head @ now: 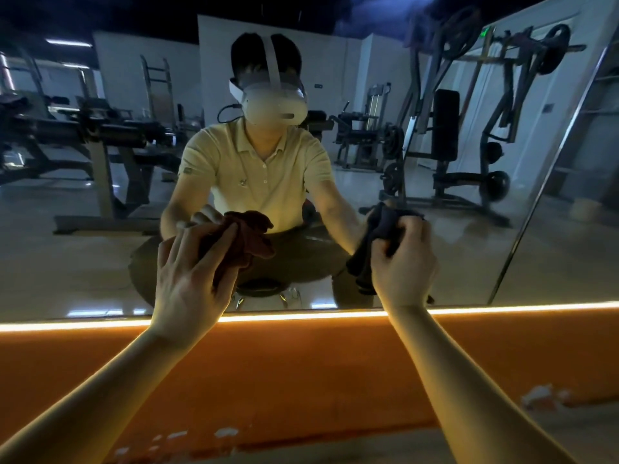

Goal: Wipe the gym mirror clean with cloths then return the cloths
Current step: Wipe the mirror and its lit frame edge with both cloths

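My left hand presses flat, fingers straight, on the red cloth. My right hand has its grip curled round the dark cloth. Both meet the mirror low down. Pinned only by pressure, the red cloth could slip.

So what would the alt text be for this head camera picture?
Two bare hands wipe a gym mirror: the left hand presses a reddish-brown cloth against it, the right hand grips a bunched dark cloth. It reflects the person and weight machines; a light strip glows beneath.
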A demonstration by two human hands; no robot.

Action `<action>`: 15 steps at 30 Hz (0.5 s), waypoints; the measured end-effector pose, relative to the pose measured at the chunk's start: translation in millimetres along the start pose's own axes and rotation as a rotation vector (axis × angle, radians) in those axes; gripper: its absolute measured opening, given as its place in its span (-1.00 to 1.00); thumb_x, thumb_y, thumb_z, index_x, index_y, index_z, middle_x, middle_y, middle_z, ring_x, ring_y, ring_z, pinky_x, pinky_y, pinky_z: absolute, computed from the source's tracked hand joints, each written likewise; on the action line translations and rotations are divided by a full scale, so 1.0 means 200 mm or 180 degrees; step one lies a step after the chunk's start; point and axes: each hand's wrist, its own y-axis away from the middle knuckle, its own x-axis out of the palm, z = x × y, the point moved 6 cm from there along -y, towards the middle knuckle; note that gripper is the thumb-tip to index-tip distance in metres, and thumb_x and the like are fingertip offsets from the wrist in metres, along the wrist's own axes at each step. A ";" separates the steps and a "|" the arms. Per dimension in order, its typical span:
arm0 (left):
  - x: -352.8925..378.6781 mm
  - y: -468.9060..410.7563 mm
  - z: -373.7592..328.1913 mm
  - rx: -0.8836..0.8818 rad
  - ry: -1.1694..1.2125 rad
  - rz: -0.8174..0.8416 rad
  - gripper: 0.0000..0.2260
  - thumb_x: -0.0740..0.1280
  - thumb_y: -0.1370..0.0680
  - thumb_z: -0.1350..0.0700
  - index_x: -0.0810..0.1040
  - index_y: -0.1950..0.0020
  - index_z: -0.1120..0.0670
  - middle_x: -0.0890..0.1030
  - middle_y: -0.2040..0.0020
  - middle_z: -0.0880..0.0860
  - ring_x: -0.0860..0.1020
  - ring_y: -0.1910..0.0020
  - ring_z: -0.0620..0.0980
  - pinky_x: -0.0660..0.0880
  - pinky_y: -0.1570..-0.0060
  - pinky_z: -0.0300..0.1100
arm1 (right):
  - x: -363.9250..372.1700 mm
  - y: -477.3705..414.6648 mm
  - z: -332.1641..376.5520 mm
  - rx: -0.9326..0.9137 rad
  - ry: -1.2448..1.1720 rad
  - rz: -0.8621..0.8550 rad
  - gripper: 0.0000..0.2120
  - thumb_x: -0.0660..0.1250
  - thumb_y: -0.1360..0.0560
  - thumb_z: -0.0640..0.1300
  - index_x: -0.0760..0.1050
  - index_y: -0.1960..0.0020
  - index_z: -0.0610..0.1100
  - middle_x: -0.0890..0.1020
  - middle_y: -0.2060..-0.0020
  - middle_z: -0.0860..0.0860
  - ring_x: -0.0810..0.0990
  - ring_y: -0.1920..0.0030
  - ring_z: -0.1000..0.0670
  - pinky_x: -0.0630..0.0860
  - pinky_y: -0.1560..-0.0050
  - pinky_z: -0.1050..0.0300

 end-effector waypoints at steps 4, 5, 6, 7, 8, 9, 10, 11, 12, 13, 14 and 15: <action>0.00 0.00 -0.02 -0.0032 0.0007 -0.0053 -0.58 0.34 -0.62 0.08 0.49 -0.48 0.15 0.55 -0.26 0.27 0.51 -0.24 0.28 0.35 -0.25 0.10 | 0.16 0.13 0.36 -0.0721 -0.0431 0.0433 -0.78 0.27 -0.62 -0.10 0.45 -0.25 -0.08 0.58 -0.11 -0.05 0.62 0.12 0.08 0.61 0.15 0.22; 0.00 0.00 -0.03 -0.0025 -0.0014 -0.0068 -0.58 0.34 -0.62 0.09 0.49 -0.47 0.15 0.55 -0.25 0.27 0.50 -0.23 0.27 0.36 -0.24 0.12 | 0.20 0.20 0.45 -0.1112 -0.0477 0.0656 -0.79 0.30 -0.61 -0.10 0.45 -0.23 -0.07 0.59 -0.10 -0.04 0.64 0.13 0.08 0.62 0.15 0.22; 0.00 0.00 -0.03 -0.0014 -0.0038 -0.0082 -0.59 0.34 -0.62 0.10 0.50 -0.46 0.16 0.55 -0.25 0.27 0.50 -0.22 0.27 0.37 -0.22 0.13 | 0.24 0.29 0.52 -0.1509 -0.0470 0.0888 -0.79 0.35 -0.59 -0.12 0.48 -0.21 -0.08 0.59 -0.08 -0.06 0.66 0.14 0.04 0.64 0.19 0.20; 0.00 0.00 -0.03 0.0002 -0.0059 -0.0097 -0.60 0.33 -0.62 0.10 0.52 -0.45 0.18 0.55 -0.24 0.27 0.50 -0.22 0.27 0.37 -0.22 0.14 | 0.26 0.36 0.55 -0.1869 -0.0386 0.1099 -0.78 0.41 -0.57 -0.13 0.51 -0.19 -0.11 0.59 -0.05 -0.08 0.68 0.16 0.01 0.66 0.25 0.15; 0.00 0.00 -0.03 0.0025 -0.0079 -0.0104 -0.61 0.33 -0.63 0.10 0.53 -0.44 0.20 0.55 -0.24 0.27 0.50 -0.21 0.27 0.37 -0.22 0.14 | 0.27 0.39 0.53 -0.2119 -0.0234 0.1239 -0.78 0.44 -0.55 -0.11 0.54 -0.17 -0.13 0.60 -0.03 -0.09 0.68 0.18 -0.02 0.66 0.30 0.10; 0.00 0.00 -0.02 0.0054 -0.0094 -0.0094 -0.61 0.33 -0.63 0.10 0.53 -0.43 0.19 0.55 -0.24 0.28 0.50 -0.21 0.27 0.37 -0.22 0.14 | 0.26 0.37 0.48 -0.2208 -0.0114 0.1243 -0.79 0.43 -0.56 -0.09 0.56 -0.14 -0.14 0.61 -0.01 -0.09 0.68 0.19 -0.03 0.66 0.32 0.08; 0.00 0.00 -0.02 0.0088 -0.0103 -0.0068 -0.61 0.33 -0.63 0.09 0.52 -0.44 0.19 0.55 -0.25 0.28 0.51 -0.22 0.28 0.37 -0.23 0.14 | 0.23 0.32 0.41 -0.2115 -0.0053 0.1130 -0.81 0.40 -0.56 -0.06 0.57 -0.10 -0.14 0.63 0.01 -0.08 0.66 0.19 -0.02 0.64 0.32 0.09; 0.00 0.00 -0.02 0.0113 -0.0103 -0.0041 -0.60 0.33 -0.63 0.08 0.50 -0.46 0.17 0.55 -0.26 0.29 0.51 -0.22 0.29 0.37 -0.23 0.14 | 0.19 0.24 0.32 -0.1858 -0.0037 0.0897 -0.82 0.35 -0.57 -0.03 0.57 -0.06 -0.14 0.64 0.05 -0.07 0.64 0.21 0.01 0.59 0.31 0.16; 0.00 0.00 -0.02 0.0123 -0.0094 -0.0025 -0.59 0.33 -0.63 0.07 0.48 -0.47 0.16 0.55 -0.27 0.29 0.51 -0.23 0.29 0.37 -0.24 0.13 | 0.13 0.15 0.24 -0.1434 -0.0036 0.0602 -0.82 0.30 -0.56 -0.02 0.55 -0.02 -0.13 0.63 0.10 -0.04 0.59 0.25 0.08 0.50 0.30 0.27; 0.00 0.00 -0.02 0.0110 -0.0083 -0.0025 -0.59 0.33 -0.64 0.07 0.47 -0.48 0.15 0.55 -0.27 0.29 0.52 -0.23 0.29 0.37 -0.24 0.12 | 0.07 0.05 0.16 -0.0932 -0.0075 0.0290 -0.82 0.27 -0.56 0.00 0.51 0.00 -0.11 0.61 0.14 0.00 0.51 0.29 0.19 0.38 0.29 0.40; 0.00 0.01 -0.02 0.0080 -0.0071 -0.0032 -0.58 0.32 -0.64 0.06 0.46 -0.48 0.14 0.55 -0.27 0.29 0.52 -0.22 0.29 0.35 -0.25 0.10 | 0.02 -0.02 0.11 -0.0487 -0.0116 0.0005 -0.83 0.24 -0.55 0.00 0.49 0.00 -0.10 0.59 0.15 0.03 0.42 0.30 0.29 0.30 0.32 0.45; 0.00 0.01 -0.02 0.0053 -0.0057 -0.0042 -0.58 0.32 -0.64 0.06 0.45 -0.49 0.13 0.55 -0.26 0.29 0.52 -0.22 0.28 0.34 -0.26 0.07 | 0.00 -0.04 0.10 -0.0190 -0.0142 -0.0187 -0.83 0.23 -0.55 -0.02 0.47 -0.03 -0.09 0.58 0.14 0.03 0.37 0.30 0.33 0.30 0.34 0.46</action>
